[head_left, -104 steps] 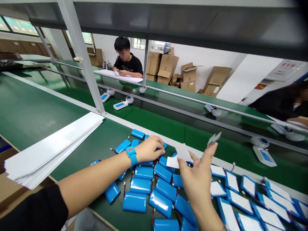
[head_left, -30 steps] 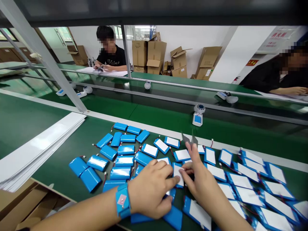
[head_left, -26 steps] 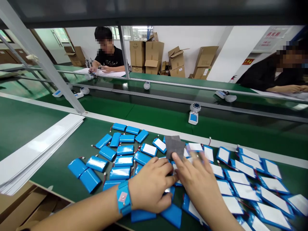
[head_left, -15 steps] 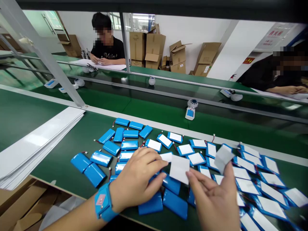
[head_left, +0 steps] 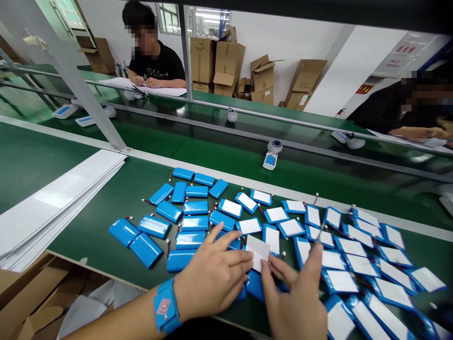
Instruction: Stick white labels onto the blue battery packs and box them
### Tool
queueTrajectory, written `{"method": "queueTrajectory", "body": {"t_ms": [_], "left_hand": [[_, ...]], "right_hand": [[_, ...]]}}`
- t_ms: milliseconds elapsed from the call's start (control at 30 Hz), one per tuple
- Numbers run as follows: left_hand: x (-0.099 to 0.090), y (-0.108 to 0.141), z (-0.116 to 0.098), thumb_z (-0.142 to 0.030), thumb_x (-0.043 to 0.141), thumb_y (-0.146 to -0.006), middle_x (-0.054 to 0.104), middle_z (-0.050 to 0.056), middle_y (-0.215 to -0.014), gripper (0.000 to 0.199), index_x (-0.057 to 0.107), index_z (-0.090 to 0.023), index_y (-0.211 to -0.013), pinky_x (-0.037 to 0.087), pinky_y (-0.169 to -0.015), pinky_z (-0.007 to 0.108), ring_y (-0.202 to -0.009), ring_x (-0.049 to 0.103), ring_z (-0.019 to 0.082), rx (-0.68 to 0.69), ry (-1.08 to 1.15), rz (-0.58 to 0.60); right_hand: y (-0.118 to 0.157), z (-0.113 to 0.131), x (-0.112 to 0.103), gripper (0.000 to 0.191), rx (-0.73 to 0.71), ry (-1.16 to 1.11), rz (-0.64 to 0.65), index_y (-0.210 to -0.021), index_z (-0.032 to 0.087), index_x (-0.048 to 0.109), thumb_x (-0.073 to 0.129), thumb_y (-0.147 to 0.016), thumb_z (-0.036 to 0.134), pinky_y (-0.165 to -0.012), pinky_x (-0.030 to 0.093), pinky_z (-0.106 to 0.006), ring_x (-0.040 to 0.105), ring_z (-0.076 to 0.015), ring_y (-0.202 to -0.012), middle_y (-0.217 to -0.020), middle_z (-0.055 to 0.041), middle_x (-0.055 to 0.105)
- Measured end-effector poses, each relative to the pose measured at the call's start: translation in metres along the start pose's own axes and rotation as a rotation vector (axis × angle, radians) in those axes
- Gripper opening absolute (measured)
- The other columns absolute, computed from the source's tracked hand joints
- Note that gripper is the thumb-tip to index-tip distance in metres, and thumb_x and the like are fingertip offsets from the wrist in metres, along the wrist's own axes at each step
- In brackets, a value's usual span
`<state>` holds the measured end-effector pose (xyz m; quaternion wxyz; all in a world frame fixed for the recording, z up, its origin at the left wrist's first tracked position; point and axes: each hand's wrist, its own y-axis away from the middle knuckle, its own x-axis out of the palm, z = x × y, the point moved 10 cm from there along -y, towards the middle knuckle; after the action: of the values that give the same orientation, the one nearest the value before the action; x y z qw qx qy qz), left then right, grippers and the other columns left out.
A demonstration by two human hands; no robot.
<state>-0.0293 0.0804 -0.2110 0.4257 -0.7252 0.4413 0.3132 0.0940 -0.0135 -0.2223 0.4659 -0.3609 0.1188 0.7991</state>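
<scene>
A white sheet (head_left: 257, 252), held by its edges

The sheet sits between both hands over the blue pouch cells, though it is hard to tell whether it touches the cell beneath. Holding it by the edges looks like a way to keep its face uncovered. The left hand (head_left: 212, 278) is open, its fingers spread and their tips at the sheet's left side. The right hand (head_left: 293, 302) is half closed, reaching the sheet's lower edge, while a thin pale sliver (head_left: 320, 231) stands edge-on at one raised fingertip, apparently pinched.

Bare blue cells (head_left: 189, 222) lie in loose rows to the left on the green belt table (head_left: 88, 241), with white-faced cells (head_left: 361, 264) to the right, a layout that seems meant to keep the two kinds apart. A stack of white sheets (head_left: 60, 198) lies within reach at the far left. A blue strap (head_left: 165, 304), probably antistatic, circles the left wrist.
</scene>
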Motion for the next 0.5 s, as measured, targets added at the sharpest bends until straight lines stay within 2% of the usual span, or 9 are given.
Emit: {"method": "queueTrajectory", "body": {"t_ms": [67,100,133,167,233,300,333,433,500], "left_hand": [[0.003,0.001,0.002,-0.031,0.053,-0.101,0.068,-0.008,-0.131,0.031,0.060,-0.032,-0.131,0.011,-0.121,0.065,-0.139,0.044,0.030,-0.016,-0.002,0.012],[0.003,0.000,0.003,-0.031,0.053,-0.101,0.068,-0.009,-0.130,0.031,0.060,-0.033,-0.131,0.011,-0.120,0.066,-0.139,0.044,0.031,-0.024,-0.005,0.020],[0.003,0.000,0.003,-0.030,0.052,-0.101,0.068,-0.010,-0.131,0.031,0.060,-0.033,-0.131,0.012,-0.120,0.067,-0.139,0.044,0.031,-0.032,-0.010,0.033],[0.003,-0.001,0.003,-0.030,0.051,-0.101,0.067,-0.009,-0.131,0.032,0.060,-0.033,-0.131,0.012,-0.120,0.068,-0.139,0.043,0.031,-0.040,-0.017,0.055],[0.003,-0.003,0.001,-0.029,0.049,-0.101,0.066,-0.008,-0.133,0.031,0.061,-0.031,-0.130,0.012,-0.120,0.068,-0.141,0.042,0.032,-0.048,-0.035,0.105],[0.000,-0.003,-0.005,-0.027,0.048,-0.101,0.066,-0.006,-0.134,0.031,0.063,-0.029,-0.128,0.011,-0.120,0.067,-0.140,0.042,0.031,-0.048,-0.059,0.111],[-0.004,-0.003,-0.009,-0.025,0.048,-0.101,0.066,-0.005,-0.134,0.030,0.063,-0.028,-0.127,0.011,-0.121,0.066,-0.139,0.043,0.031,-0.043,-0.070,0.091],[-0.013,0.002,-0.023,-0.020,0.050,-0.099,0.065,-0.006,-0.135,0.032,0.063,-0.027,-0.127,0.010,-0.122,0.059,-0.137,0.045,0.029,-0.004,-0.087,-0.018],[-0.008,0.007,-0.032,-0.019,0.052,-0.097,0.064,-0.007,-0.137,0.034,0.062,-0.027,-0.129,0.005,-0.124,0.056,-0.138,0.044,0.028,0.056,-0.091,-0.017]], "right_hand": [[-0.003,0.021,-0.017,0.084,-0.210,0.258,-0.076,-0.155,0.009,0.024,0.052,-0.092,0.057,-0.074,0.053,-0.064,0.071,-0.0472,-0.091,-0.094,-0.0162,0.077],[-0.005,0.024,-0.027,0.084,-0.246,0.327,-0.120,-0.154,0.008,0.027,0.052,-0.091,0.059,-0.076,0.051,-0.066,0.070,-0.0491,-0.091,-0.097,-0.0175,0.076],[-0.009,0.020,-0.040,0.089,-0.216,0.354,-0.159,-0.154,0.009,0.027,0.055,-0.089,0.061,-0.074,0.050,-0.065,0.069,-0.0495,-0.089,-0.099,-0.0170,0.076],[-0.012,0.008,-0.051,0.097,-0.125,0.341,-0.180,-0.156,0.012,0.023,0.060,-0.084,0.065,-0.068,0.051,-0.061,0.070,-0.0485,-0.086,-0.099,-0.0143,0.077],[-0.013,-0.024,-0.062,0.114,0.103,0.214,-0.133,-0.160,0.019,0.011,0.068,-0.075,0.070,-0.061,0.052,-0.051,0.071,-0.0437,-0.084,-0.090,-0.0063,0.078],[-0.003,-0.048,-0.057,0.115,0.229,0.075,-0.041,-0.160,0.022,0.011,0.069,-0.074,0.070,-0.060,0.054,-0.044,0.072,-0.0391,-0.086,-0.083,-0.0030,0.078],[0.003,-0.054,-0.053,0.112,0.236,0.028,-0.015,-0.161,0.020,0.013,0.069,-0.076,0.069,-0.060,0.055,-0.043,0.072,-0.0378,-0.087,-0.083,-0.0035,0.078],[0.023,-0.055,-0.039,0.111,0.149,-0.026,-0.006,-0.161,0.017,0.012,0.068,-0.078,0.065,-0.057,0.057,-0.041,0.073,-0.0359,-0.080,-0.087,-0.0054,0.078],[0.036,-0.051,-0.034,0.108,0.107,0.007,-0.048,-0.161,0.019,0.008,0.066,-0.082,0.062,-0.052,0.056,-0.040,0.072,-0.0340,-0.073,-0.085,-0.0042,0.077]]}}
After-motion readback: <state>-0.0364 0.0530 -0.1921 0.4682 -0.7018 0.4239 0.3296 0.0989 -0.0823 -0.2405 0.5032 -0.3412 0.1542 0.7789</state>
